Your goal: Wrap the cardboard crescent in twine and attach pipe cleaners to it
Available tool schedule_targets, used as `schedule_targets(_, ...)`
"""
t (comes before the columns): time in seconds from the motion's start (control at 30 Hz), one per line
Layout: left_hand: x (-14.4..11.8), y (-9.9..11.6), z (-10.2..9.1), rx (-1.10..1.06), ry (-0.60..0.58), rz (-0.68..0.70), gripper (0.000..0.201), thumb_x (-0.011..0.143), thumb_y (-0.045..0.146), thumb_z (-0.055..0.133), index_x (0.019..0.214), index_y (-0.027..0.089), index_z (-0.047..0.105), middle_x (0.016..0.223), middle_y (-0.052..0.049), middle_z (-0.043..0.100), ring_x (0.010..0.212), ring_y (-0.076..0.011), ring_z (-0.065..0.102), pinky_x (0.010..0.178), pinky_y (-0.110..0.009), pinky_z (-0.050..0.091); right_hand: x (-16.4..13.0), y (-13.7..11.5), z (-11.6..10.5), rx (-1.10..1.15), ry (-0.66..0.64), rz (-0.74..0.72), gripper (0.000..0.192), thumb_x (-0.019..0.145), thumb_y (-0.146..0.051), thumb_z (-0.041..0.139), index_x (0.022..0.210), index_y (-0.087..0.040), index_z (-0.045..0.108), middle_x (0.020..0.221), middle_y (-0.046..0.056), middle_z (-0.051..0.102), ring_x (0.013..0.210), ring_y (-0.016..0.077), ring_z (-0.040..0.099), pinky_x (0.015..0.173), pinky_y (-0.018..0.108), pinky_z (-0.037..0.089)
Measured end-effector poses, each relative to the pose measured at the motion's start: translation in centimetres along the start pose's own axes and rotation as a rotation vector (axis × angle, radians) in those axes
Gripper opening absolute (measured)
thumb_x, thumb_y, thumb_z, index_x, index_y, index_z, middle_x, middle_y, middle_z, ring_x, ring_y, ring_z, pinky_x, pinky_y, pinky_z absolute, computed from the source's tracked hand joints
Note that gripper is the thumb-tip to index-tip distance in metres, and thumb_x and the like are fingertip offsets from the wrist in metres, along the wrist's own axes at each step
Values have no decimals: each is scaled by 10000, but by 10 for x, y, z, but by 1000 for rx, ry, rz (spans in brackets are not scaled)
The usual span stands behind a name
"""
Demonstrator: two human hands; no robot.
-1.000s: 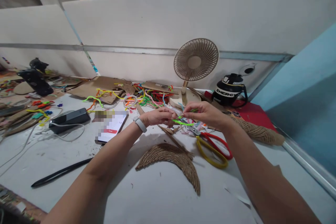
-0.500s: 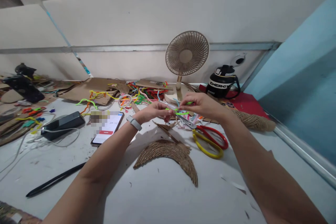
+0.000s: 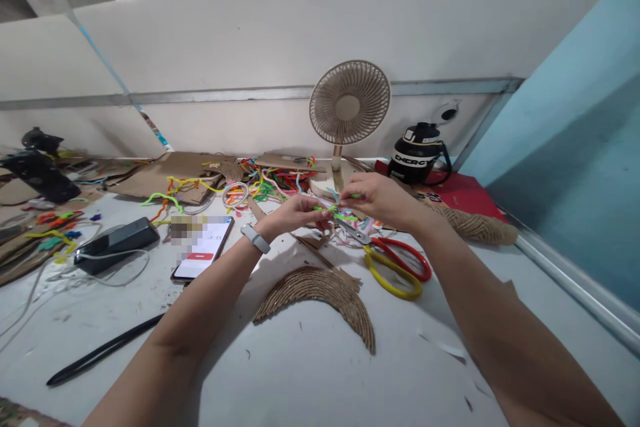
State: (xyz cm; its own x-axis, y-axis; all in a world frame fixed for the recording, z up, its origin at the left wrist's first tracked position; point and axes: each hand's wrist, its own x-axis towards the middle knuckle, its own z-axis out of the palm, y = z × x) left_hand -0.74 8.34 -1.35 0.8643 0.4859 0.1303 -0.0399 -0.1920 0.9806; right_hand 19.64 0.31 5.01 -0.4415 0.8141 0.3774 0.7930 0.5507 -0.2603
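Observation:
My left hand (image 3: 299, 213) pinches a bright green pipe cleaner (image 3: 346, 217) above the far part of the table. My right hand (image 3: 367, 195) grips the same green piece from the other side, its fingers closed. Both hands are close together, and the fingers hide part of the piece. Just below them lie scissors (image 3: 395, 267) with one red and one yellow handle, blades pointing toward the hands. Nearer to me rests a crescent of coiled brown cord (image 3: 313, 287), touching cardboard scraps (image 3: 325, 257).
A fan (image 3: 349, 103) stands behind the hands, with a black jug (image 3: 415, 157) to its right. Colourful pipe cleaners (image 3: 260, 180) and cardboard (image 3: 167, 173) lie at the back. At left are a phone (image 3: 207, 250), a black box with a cable (image 3: 117, 245) and black tweezers (image 3: 103, 350).
The view has shifted slightly, so most things sit a little further left. Both hands keep hold of the green pipe cleaner, with only small finger movement.

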Motion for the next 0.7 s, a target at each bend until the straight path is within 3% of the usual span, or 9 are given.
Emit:
schedule_targets(0.17,-4,0,-7,-83,-17,26,371,770,400,735,1001,112,694,954,-117,727,839,-157,680,830,-309,508,-4,13,-7,-18,12,-5,183,850,-295,591,793,-179,722,792,54,607,723,172,546,646,274,359)
schedule_targets(0.3,-10,3,-11,-130,67,4,392,784,421,717,1010,102,682,928,-136,739,872,-192,701,848,-334,515,-6,19,-8,-49,12,-21,173,853,-273,591,795,-184,727,794,49,606,724,165,545,651,268,353)
schedule_targets(0.7,-6,2,-8,-95,30,15,333,785,404,711,891,89,696,827,-112,741,763,-171,709,773,-306,546,-7,15,-7,-114,-6,-14,182,871,-242,569,783,-175,714,773,37,597,687,142,525,615,243,328)
